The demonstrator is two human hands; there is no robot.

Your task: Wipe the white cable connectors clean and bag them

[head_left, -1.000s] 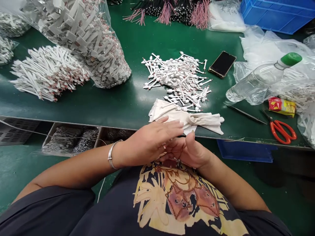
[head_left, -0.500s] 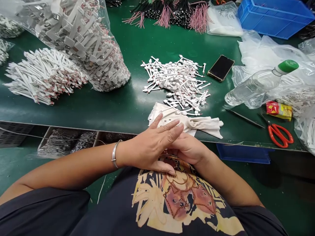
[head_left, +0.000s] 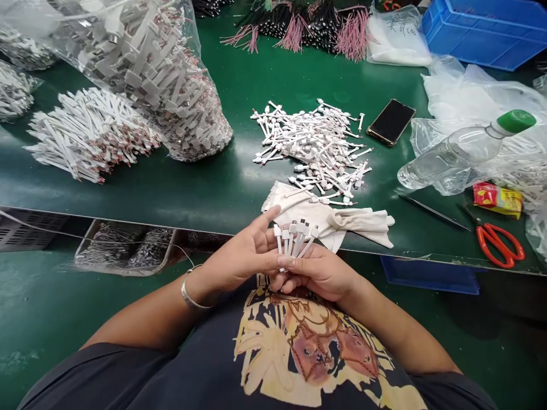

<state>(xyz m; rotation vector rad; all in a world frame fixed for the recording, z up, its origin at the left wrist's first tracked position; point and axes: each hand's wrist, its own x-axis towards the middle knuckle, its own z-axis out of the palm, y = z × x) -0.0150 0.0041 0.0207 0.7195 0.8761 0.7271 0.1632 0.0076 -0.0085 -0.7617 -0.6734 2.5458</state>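
Observation:
Several short white USB cables [head_left: 294,240] are fanned out in front of my shirt, their plugs pointing up. My right hand [head_left: 327,272] pinches the bundle low down between thumb and curled fingers. From the other side my left hand [head_left: 245,253], with a metal bangle at the wrist, presses its thumb on the base of the same bundle; its index finger stands up and the other fingers curve behind the cables. The lower cable ends are hidden by the fingers. Just beyond the hands, a white cloth glove [head_left: 359,221] lies at the table edge, near a loose pile of similar cables [head_left: 314,142].
At left stand a plastic bag of white cables [head_left: 171,85] and a stacked heap [head_left: 92,131]. To the right are a phone [head_left: 391,122], a tilted bottle [head_left: 457,151], tweezers [head_left: 433,212], red-handled scissors [head_left: 499,244] and a blue bin [head_left: 482,34].
My left hand has moved off the top of my right hand and turned palm inward, so the cable bundle now shows between both hands. The whole view has shifted slightly.

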